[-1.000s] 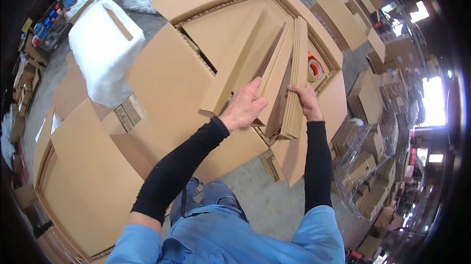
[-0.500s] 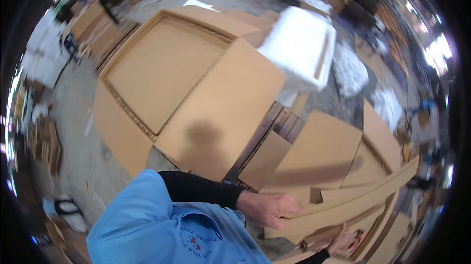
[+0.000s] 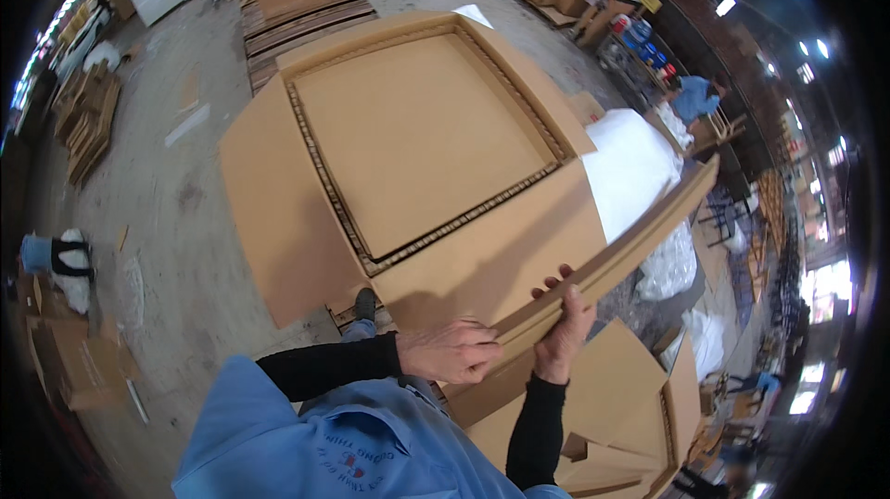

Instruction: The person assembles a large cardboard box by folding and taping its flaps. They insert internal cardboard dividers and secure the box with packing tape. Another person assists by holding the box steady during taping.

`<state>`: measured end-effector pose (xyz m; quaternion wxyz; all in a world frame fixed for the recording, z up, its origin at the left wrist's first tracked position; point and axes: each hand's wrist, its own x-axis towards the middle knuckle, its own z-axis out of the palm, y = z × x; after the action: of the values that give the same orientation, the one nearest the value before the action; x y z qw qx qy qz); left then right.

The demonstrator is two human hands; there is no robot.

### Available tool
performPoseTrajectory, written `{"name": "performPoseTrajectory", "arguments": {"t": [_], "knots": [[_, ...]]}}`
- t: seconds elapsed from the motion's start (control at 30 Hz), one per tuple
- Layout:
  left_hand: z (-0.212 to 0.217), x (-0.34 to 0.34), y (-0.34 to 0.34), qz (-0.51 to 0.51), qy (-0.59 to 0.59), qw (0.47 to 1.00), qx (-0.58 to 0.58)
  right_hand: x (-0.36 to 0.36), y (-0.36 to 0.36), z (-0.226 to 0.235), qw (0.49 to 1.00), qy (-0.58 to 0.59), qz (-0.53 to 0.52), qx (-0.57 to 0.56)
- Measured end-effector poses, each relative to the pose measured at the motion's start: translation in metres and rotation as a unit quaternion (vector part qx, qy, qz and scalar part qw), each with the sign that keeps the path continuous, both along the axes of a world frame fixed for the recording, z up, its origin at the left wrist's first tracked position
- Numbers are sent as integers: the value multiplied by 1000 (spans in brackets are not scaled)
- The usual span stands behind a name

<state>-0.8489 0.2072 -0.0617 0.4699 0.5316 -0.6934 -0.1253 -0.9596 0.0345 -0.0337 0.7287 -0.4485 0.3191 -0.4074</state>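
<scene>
A long folded cardboard strip point(image 3: 654, 221) slants up to the right in front of me. My left hand point(image 3: 451, 351) is closed at its near end, the fingers curled in. Farther along, my right hand point(image 3: 565, 337) wraps the strip, thumb on the near side and fingertips showing over the far edge. Beyond the strip lies a large open carton point(image 3: 278, 212) with its flaps spread out. A flat cardboard panel point(image 3: 417, 142) fills its inside, bordered by ribbed cardboard edging point(image 3: 324, 161). The strip hides part of the near right flap.
Another open carton point(image 3: 621, 369) stands at the lower right. White-wrapped goods point(image 3: 626, 161) and a clear plastic bundle point(image 3: 669, 263) lie to the right. Wooden pallets point(image 3: 315, 17) are at the back. Co-workers stand at the far right point(image 3: 695, 99) and left point(image 3: 60, 256).
My view has turned right-to-left toward the large carton. The strip has come up from the second carton, and my right hand has left that carton to grip the strip.
</scene>
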Motion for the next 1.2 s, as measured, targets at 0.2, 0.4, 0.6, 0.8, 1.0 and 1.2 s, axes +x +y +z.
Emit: {"name": "performPoseTrajectory", "arguments": {"t": [0.2, 0.4, 0.6, 0.8, 1.0, 1.2], "knots": [[-10, 83, 56, 121, 214, 944, 222, 106, 52, -44, 997, 24, 52, 57], [-29, 148, 75, 6, 439, 847, 299, 169, 80, -59, 991, 32, 87, 95], [-52, 210, 92, 41, 475, 833, 280, 207, 83, -75, 995, 37, 44, 76], [-98, 316, 104, 83, 416, 846, 324, 218, 70, -99, 995, 66, -37, 68], [-113, 394, 84, 246, 269, 890, 275, 226, 86, -128, 983, 167, -63, 44], [-71, 320, 54, 325, 3, 932, 161, 234, 87, -119, 980, 168, -101, 46]]}}
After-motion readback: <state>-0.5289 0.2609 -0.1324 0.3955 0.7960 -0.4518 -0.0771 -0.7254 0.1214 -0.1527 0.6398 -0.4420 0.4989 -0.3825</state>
